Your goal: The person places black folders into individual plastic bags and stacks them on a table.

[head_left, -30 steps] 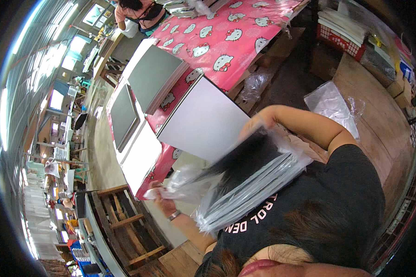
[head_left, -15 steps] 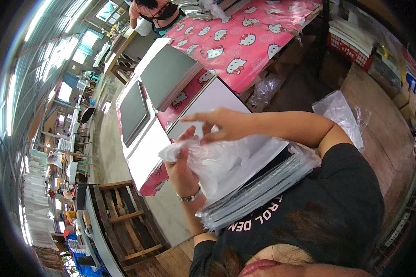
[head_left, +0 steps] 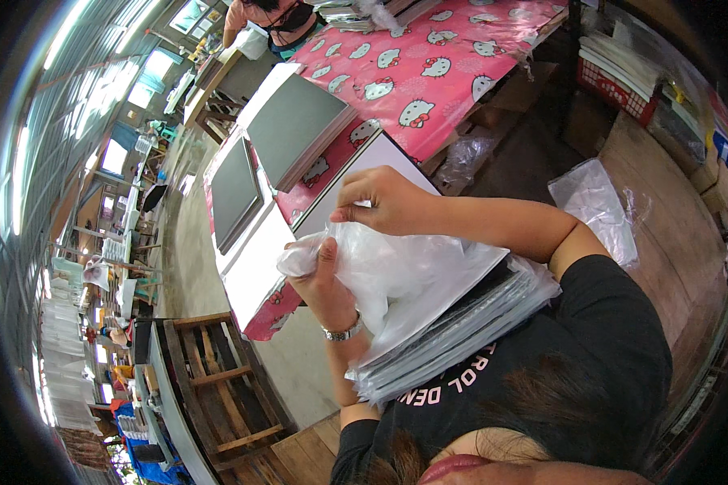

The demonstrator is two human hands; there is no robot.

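Observation:
A clear plastic bag (head_left: pixel 396 259) bunches up in front of my chest. My left hand (head_left: pixel 319 271), with a metal watch on its wrist, is closed on the bag's gathered edge, thumb up. Just above it, my right hand (head_left: pixel 380 202) pinches the top of the bag between thumb and fingertips. Beneath the bag rests a stack of flat plastic-wrapped sheets or boards (head_left: pixel 461 331), dark and white, against my black shirt. Beyond my right hand lies a white panel with a dark edge (head_left: pixel 372 170) on the table.
The table has a pink cat-patterned cover (head_left: pixel 412 73). On it sit a thick stack of grey boards (head_left: pixel 295 125) and a smaller grey stack (head_left: pixel 234 194). A wooden pallet (head_left: pixel 226 380) is at lower left, a red basket (head_left: pixel 615 89) at far right. Another person (head_left: pixel 279 20) stands beyond the table.
My right hand has gone from loosely spread fingers above the bag to a pinch on its upper edge, lifting it slightly. My left hand keeps its hold on the bag.

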